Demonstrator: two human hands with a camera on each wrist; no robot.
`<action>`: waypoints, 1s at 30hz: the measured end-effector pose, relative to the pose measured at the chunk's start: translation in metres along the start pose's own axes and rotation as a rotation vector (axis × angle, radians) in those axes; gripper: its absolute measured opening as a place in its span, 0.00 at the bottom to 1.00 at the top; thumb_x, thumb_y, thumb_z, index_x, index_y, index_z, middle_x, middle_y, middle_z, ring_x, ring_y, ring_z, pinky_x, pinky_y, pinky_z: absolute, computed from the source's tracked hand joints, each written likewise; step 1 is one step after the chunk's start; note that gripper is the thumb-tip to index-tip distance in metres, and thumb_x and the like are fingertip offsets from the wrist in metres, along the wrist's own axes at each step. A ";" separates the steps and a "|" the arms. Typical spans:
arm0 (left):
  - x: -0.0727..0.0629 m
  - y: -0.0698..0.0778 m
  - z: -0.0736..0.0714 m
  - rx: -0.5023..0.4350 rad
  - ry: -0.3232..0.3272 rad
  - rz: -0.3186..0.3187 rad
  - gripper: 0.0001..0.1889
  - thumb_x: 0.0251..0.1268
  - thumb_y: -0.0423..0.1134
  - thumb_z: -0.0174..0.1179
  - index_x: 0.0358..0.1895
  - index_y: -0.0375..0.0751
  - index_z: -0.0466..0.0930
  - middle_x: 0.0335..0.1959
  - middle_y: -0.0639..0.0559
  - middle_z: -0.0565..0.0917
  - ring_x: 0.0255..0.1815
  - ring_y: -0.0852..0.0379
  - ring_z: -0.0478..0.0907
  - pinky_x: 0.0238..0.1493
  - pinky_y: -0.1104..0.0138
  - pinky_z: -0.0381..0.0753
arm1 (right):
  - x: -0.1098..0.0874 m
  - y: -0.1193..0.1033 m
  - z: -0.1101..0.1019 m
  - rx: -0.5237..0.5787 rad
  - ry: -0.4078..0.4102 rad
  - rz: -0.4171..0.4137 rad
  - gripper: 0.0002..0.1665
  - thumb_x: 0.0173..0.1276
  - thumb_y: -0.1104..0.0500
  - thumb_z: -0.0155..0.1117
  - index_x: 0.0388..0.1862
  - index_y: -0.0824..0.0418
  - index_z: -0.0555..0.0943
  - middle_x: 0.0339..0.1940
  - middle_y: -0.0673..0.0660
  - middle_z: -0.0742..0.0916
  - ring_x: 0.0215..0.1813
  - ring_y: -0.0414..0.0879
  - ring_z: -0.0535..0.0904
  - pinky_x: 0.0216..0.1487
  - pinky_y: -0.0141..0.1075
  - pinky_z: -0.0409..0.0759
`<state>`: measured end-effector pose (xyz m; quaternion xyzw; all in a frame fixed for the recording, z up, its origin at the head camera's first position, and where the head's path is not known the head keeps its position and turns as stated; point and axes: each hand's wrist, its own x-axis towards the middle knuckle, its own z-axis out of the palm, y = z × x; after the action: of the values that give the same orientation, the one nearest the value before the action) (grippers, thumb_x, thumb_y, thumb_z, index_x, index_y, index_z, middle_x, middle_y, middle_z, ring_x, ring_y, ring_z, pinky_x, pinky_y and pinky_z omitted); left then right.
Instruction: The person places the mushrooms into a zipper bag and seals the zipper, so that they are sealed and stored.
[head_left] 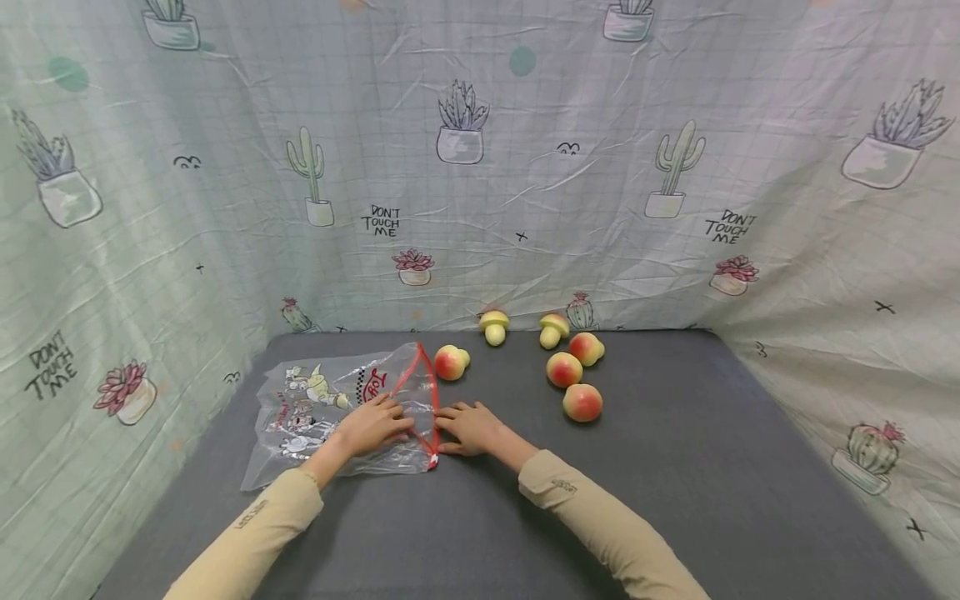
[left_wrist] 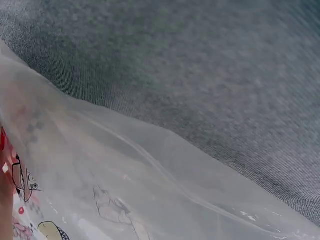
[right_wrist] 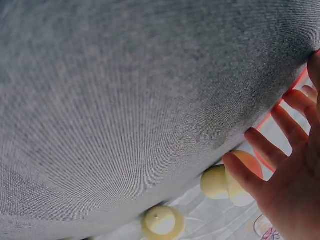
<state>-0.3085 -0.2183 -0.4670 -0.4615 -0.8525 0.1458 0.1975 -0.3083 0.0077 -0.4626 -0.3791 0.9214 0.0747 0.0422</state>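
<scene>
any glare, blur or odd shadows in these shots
Head view: fairly even light, faint shadows beside the sleeves on the table, small glints on the bag; left wrist view: bag looks milky, with bright streaks along its folds; right wrist view: table weave shows as fanning lines, right hand looks shaded.

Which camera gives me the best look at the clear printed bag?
The head view: nearly the whole clear printed bag shows, red edging included, though the left hand covers part. The left wrist view has only a cropped part of the bag; the right wrist view, mainly that edging by the right hand.
</scene>
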 end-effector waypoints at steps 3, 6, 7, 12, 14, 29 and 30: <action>-0.004 -0.001 -0.002 -0.044 -0.025 -0.029 0.15 0.59 0.54 0.50 0.45 0.53 0.76 0.37 0.51 0.79 0.44 0.52 0.75 0.55 0.53 0.69 | -0.001 0.001 0.000 0.002 0.005 0.000 0.33 0.63 0.36 0.46 0.65 0.45 0.64 0.68 0.43 0.65 0.67 0.45 0.62 0.61 0.50 0.64; -0.006 0.000 -0.005 -0.080 -0.030 -0.060 0.19 0.57 0.57 0.51 0.46 0.53 0.77 0.40 0.50 0.79 0.46 0.50 0.74 0.56 0.50 0.66 | -0.003 0.001 -0.001 0.005 0.016 -0.004 0.33 0.62 0.37 0.47 0.64 0.45 0.64 0.67 0.43 0.66 0.67 0.45 0.62 0.61 0.50 0.64; -0.007 0.000 -0.007 -0.094 -0.033 -0.072 0.20 0.56 0.58 0.51 0.46 0.53 0.78 0.40 0.50 0.79 0.46 0.50 0.73 0.56 0.50 0.65 | -0.003 0.001 0.000 0.005 0.019 -0.006 0.33 0.62 0.37 0.47 0.64 0.45 0.64 0.67 0.43 0.66 0.67 0.45 0.62 0.61 0.50 0.64; -0.010 0.003 -0.013 -0.134 -0.088 -0.127 0.30 0.48 0.69 0.49 0.48 0.52 0.76 0.45 0.53 0.79 0.51 0.48 0.72 0.59 0.44 0.58 | -0.005 0.001 -0.001 0.003 0.030 -0.018 0.33 0.62 0.36 0.47 0.64 0.45 0.65 0.67 0.43 0.66 0.66 0.45 0.62 0.61 0.50 0.65; -0.010 0.003 -0.014 -0.140 -0.112 -0.132 0.35 0.44 0.72 0.48 0.50 0.52 0.75 0.47 0.54 0.79 0.53 0.48 0.71 0.60 0.43 0.55 | -0.005 0.001 -0.002 0.008 0.031 -0.020 0.32 0.61 0.36 0.47 0.63 0.45 0.66 0.67 0.43 0.66 0.66 0.45 0.62 0.61 0.50 0.65; -0.007 0.005 -0.026 -0.157 -0.172 -0.089 0.38 0.35 0.72 0.54 0.52 0.54 0.75 0.47 0.53 0.80 0.48 0.49 0.73 0.58 0.40 0.55 | -0.012 0.003 -0.009 -0.079 0.063 -0.053 0.32 0.61 0.35 0.47 0.62 0.44 0.67 0.66 0.42 0.69 0.63 0.45 0.66 0.58 0.49 0.68; -0.007 0.006 -0.026 -0.160 -0.188 -0.093 0.38 0.35 0.71 0.55 0.53 0.54 0.75 0.48 0.53 0.80 0.49 0.49 0.73 0.59 0.40 0.55 | -0.012 0.002 -0.008 -0.089 0.064 -0.053 0.31 0.61 0.35 0.47 0.62 0.43 0.67 0.66 0.42 0.69 0.63 0.45 0.66 0.57 0.48 0.68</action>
<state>-0.2885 -0.2197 -0.4476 -0.4199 -0.8967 0.1107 0.0857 -0.3014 0.0165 -0.4524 -0.4070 0.9076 0.1024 -0.0025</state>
